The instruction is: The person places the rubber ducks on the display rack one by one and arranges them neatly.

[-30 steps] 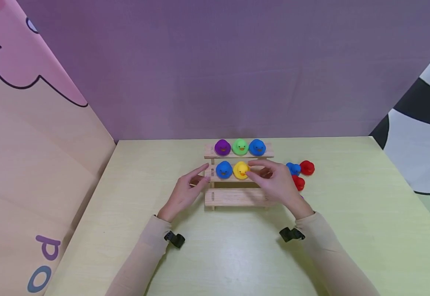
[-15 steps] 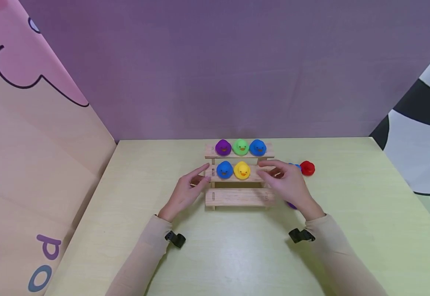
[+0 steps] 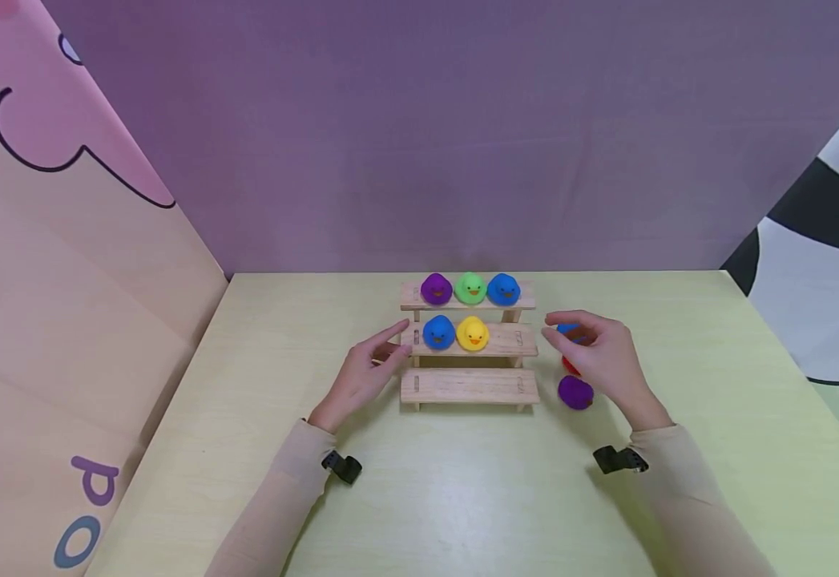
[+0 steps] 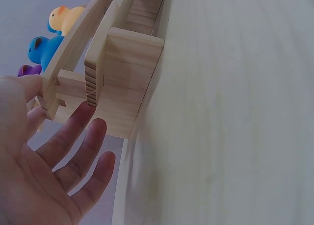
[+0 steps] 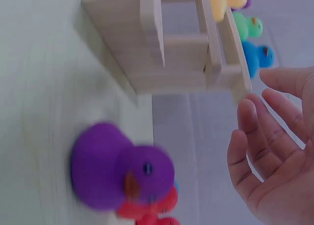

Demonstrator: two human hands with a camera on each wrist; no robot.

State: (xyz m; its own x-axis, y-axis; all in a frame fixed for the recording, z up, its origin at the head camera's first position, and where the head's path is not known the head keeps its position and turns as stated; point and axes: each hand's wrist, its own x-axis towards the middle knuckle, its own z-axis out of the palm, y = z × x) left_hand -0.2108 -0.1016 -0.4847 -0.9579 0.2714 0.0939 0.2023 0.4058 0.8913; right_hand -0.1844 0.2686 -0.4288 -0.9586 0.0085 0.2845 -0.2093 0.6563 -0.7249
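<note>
A three-tier wooden stand (image 3: 469,387) is in the middle of the table. Purple (image 3: 437,289), green (image 3: 471,288) and blue (image 3: 504,290) rubber ducks line its top step; a blue duck (image 3: 438,332) and a yellow duck (image 3: 473,333) sit on the middle one. My left hand (image 3: 365,373) holds the left end of the middle step between thumb and forefinger, other fingers spread below in the left wrist view. To the right of the stand, my right hand (image 3: 602,353) hangs with loosely bent fingers and nothing in them, partly covering blue (image 3: 566,328) and red (image 3: 570,365) ducks.
A purple duck (image 5: 100,166) lies on the table right of the stand, with red ducks (image 5: 159,217) behind it in the right wrist view. A purple wall (image 3: 462,144) rises behind the table (image 3: 433,497), and printed panels flank both sides.
My right hand has let go of the yellow duck on the middle step and moved right, off the stand. It uncovers the purple duck on the table. The left hand has stayed put.
</note>
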